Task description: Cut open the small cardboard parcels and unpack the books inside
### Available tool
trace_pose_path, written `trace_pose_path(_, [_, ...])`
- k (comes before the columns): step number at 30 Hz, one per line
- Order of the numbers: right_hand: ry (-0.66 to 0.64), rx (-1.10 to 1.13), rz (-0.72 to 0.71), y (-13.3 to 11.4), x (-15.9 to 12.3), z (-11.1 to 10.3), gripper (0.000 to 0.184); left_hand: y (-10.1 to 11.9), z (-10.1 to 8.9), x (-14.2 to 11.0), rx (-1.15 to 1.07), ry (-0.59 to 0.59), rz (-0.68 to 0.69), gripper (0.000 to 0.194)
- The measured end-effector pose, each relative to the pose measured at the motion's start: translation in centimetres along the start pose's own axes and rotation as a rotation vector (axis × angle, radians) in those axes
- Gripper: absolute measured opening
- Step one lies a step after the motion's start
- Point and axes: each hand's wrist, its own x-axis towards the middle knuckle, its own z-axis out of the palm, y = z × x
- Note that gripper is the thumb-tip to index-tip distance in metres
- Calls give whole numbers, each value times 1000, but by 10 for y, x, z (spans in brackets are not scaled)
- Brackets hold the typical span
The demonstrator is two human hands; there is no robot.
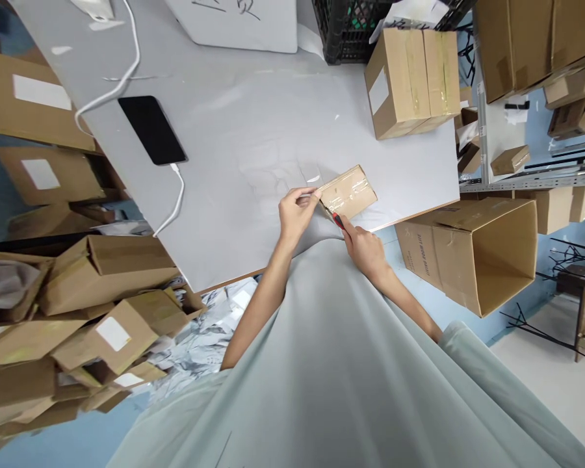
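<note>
A small taped cardboard box (pixel 348 190) lies near the front edge of the grey table (pixel 234 143). My left hand (pixel 297 209) is closed on the box's left end, fingers curled round its edge. My right hand (pixel 365 247) grips a red-handled utility knife (pixel 335 218), whose tip touches the box's near edge between the two hands.
A bigger taped box (pixel 412 81) stands at the table's far right, beside a black crate (pixel 351 26). A black phone (pixel 152 129) on a white cable lies at the left. An open carton (pixel 478 250) sits on the floor at right; several cartons (pixel 78 305) pile up at left.
</note>
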Motion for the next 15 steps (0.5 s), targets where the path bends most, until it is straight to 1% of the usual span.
trace_pose_path(3, [-7,-9,0,-2,3,2,63,-3,4,-2,-21,10,6,43])
trace_pose_path(5, [-9,-17,-9,-3,3,2,64,-4,8,-3,-22,39,2,43])
trace_pose_path(10, [-33,-42,-9,0,-4,4,65,-1,17,-11,24,114,-32,32])
trace_pose_path(15, [-75,-35,-11,11,-12,4,64,3,24,-18,70,98,-40,24])
